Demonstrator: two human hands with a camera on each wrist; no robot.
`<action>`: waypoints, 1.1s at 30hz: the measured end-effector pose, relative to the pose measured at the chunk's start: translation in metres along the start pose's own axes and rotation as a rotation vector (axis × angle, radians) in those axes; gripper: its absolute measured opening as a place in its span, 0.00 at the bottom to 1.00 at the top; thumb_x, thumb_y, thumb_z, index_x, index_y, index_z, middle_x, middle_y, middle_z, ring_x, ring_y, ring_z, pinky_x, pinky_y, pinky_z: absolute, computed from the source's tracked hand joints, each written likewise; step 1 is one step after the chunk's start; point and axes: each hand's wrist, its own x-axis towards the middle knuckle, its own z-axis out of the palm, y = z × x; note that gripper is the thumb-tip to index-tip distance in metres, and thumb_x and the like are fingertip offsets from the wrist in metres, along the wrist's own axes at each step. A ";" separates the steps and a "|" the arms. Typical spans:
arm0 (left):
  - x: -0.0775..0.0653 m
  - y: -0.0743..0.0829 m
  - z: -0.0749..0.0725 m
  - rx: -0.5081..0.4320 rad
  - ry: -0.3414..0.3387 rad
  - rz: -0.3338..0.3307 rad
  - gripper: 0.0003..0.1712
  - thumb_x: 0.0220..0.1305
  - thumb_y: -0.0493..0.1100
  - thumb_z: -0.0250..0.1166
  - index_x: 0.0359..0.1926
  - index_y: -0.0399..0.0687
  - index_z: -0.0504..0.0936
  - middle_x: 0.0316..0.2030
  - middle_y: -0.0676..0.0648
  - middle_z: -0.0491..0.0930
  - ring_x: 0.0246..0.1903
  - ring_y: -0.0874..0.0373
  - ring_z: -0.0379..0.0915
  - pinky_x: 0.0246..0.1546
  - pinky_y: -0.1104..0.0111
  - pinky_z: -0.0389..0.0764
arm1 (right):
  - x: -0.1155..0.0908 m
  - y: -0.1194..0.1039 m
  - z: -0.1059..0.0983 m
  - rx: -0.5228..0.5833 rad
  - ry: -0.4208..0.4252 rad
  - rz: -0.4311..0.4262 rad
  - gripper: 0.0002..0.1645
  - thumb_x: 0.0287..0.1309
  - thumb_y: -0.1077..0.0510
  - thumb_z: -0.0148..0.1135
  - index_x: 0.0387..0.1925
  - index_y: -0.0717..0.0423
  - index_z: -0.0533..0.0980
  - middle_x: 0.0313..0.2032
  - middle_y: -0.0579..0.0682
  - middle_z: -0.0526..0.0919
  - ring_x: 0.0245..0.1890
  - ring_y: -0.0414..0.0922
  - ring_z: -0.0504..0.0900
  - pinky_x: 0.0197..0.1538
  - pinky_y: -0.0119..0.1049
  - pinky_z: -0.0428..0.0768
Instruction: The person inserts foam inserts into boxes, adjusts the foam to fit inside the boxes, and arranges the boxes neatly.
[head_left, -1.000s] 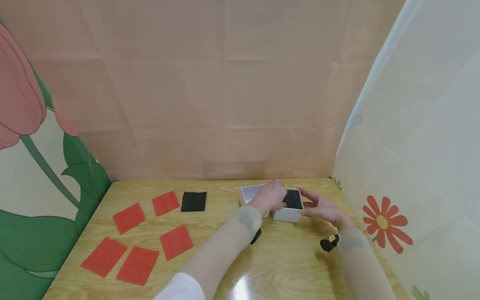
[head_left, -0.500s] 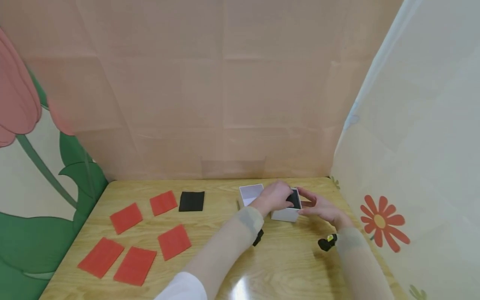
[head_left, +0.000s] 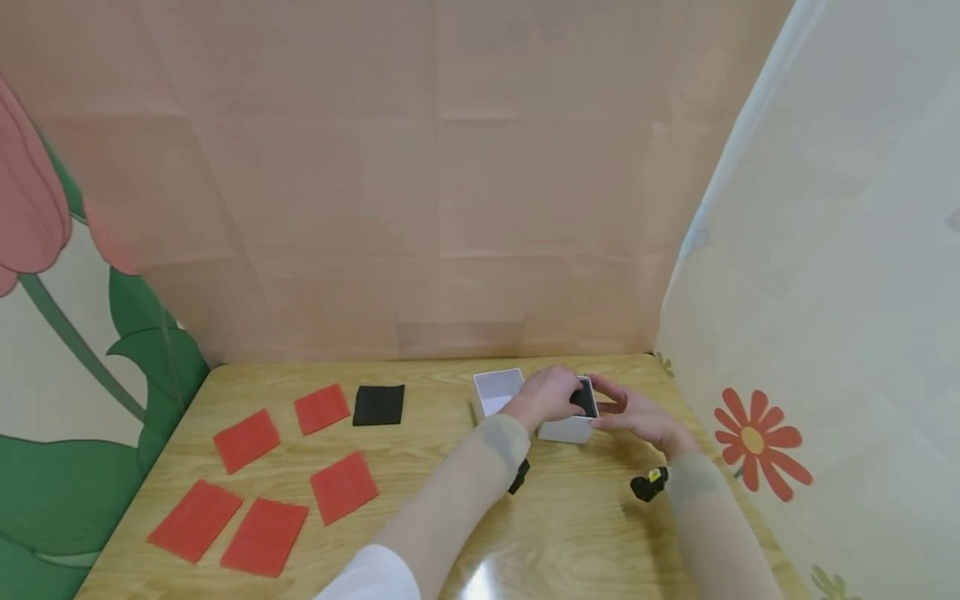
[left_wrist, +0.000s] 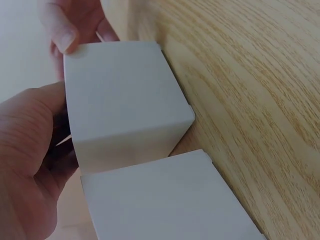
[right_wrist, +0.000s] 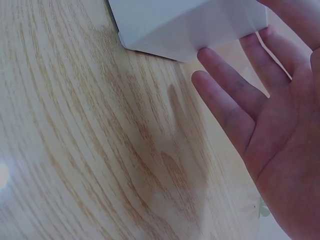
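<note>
Two white open-topped boxes stand side by side on the wooden table. In the head view my left hand (head_left: 550, 393) is over the right box (head_left: 566, 431), its fingers reaching down at the opening, where a dark sheet-like black thing (head_left: 587, 398) shows inside. Those fingertips are hidden, so their hold is unclear. My right hand (head_left: 637, 417) holds the right box at its right side, thumb on the near corner and index finger at the far corner. Other fingers (right_wrist: 220, 67) lie along the box wall in the right wrist view. The left box (head_left: 498, 386) is partly behind my left hand.
Several red squares (head_left: 345, 487) lie spread over the table's left part. A flat black square (head_left: 378, 405) lies near the back edge, left of the boxes. A plain cloth backdrop (head_left: 420, 208) rises behind the table, and a flowered panel (head_left: 847, 333) stands at the right.
My left hand has shifted right, farther over the right box's opening, covering more of the black thing inside. The right hand keeps its place on the box. The head view has turned slightly.
</note>
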 end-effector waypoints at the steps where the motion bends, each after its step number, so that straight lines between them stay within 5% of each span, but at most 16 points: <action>1: 0.000 -0.001 0.001 0.003 0.002 -0.001 0.15 0.66 0.60 0.77 0.46 0.59 0.91 0.39 0.59 0.84 0.37 0.66 0.75 0.39 0.71 0.76 | 0.000 0.000 0.000 -0.003 0.003 0.002 0.57 0.69 0.62 0.72 0.87 0.51 0.48 0.85 0.57 0.48 0.79 0.66 0.58 0.63 0.31 0.77; 14: -0.001 -0.002 0.003 -0.053 -0.029 -0.052 0.14 0.66 0.58 0.77 0.45 0.58 0.91 0.37 0.59 0.84 0.36 0.65 0.74 0.39 0.71 0.76 | 0.004 0.004 0.002 -0.008 -0.006 -0.023 0.58 0.69 0.64 0.71 0.87 0.55 0.46 0.84 0.60 0.47 0.79 0.68 0.56 0.61 0.31 0.78; 19: -0.008 -0.005 -0.007 -0.052 -0.054 -0.005 0.12 0.67 0.55 0.77 0.44 0.55 0.92 0.38 0.58 0.85 0.36 0.65 0.77 0.41 0.70 0.78 | 0.005 0.005 0.003 0.001 -0.006 -0.025 0.57 0.69 0.64 0.71 0.87 0.54 0.47 0.84 0.60 0.48 0.79 0.68 0.57 0.61 0.32 0.78; 27: -0.014 -0.013 -0.033 -0.046 -0.106 0.005 0.21 0.65 0.52 0.80 0.56 0.53 0.91 0.48 0.57 0.88 0.43 0.64 0.81 0.50 0.68 0.81 | 0.000 0.003 -0.001 -0.037 0.018 -0.010 0.57 0.69 0.61 0.72 0.87 0.52 0.47 0.85 0.60 0.46 0.78 0.70 0.58 0.61 0.33 0.79; 33: -0.017 -0.015 -0.034 0.011 -0.116 0.024 0.22 0.64 0.53 0.80 0.55 0.51 0.91 0.50 0.55 0.88 0.47 0.62 0.81 0.52 0.67 0.80 | 0.001 0.004 -0.002 -0.027 0.019 0.005 0.58 0.68 0.62 0.73 0.87 0.53 0.47 0.84 0.60 0.49 0.78 0.69 0.59 0.61 0.33 0.79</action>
